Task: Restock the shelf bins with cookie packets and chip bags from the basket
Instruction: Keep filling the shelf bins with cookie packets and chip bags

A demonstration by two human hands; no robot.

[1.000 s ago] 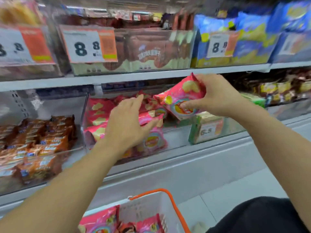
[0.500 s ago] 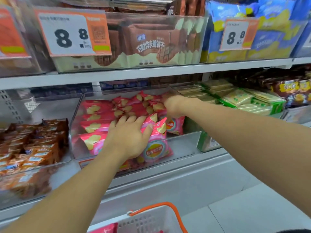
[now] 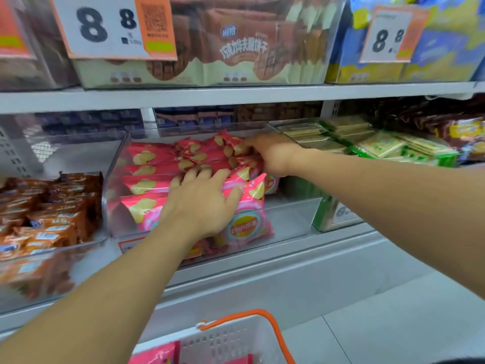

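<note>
Basket [image 3: 231, 337] first, since it is sitting nearest, white plastic with an orange handle [image 3: 273, 329], directly below the clear bin [image 3: 288, 219] that everything else here can be placed against. A pink chip bag [image 3: 157, 353] is lying inside the basket at its left side.

Up from there, both bare arms are reaching toward the clear bin on the lower shelf. The left hand [image 3: 202, 203] is lying palm down, fingers spread, on the pink chip bags [image 3: 147, 179] stacked inside the bin, pressing on the front ones near the bin's middle. One bag with a round logo [image 3: 245, 227] is standing against the bin's front wall, just under that hand.

The right hand [image 3: 273, 153] is reaching deeper, toward the bin's back right corner, its fingers curling against the tops of the rear bags (whether it is actually pinching one I cannot tell, the fingertips are buried among the packets).

Left of the bin, orange-brown packets [image 3: 47, 211] are filling a neighbouring bin. Right of it, green cracker packets [image 3: 378, 145] are piling in another.

Above the bin, across the shelf edge [image 3: 236, 97], brown cookie packets [image 3: 241, 48] are standing in an upper bin, with a price tag [image 3: 110, 24] reading 8.8 up and to the left, and blue and yellow packets [image 3: 446, 48] with a second price tag [image 3: 391, 35] up and to the right.
</note>
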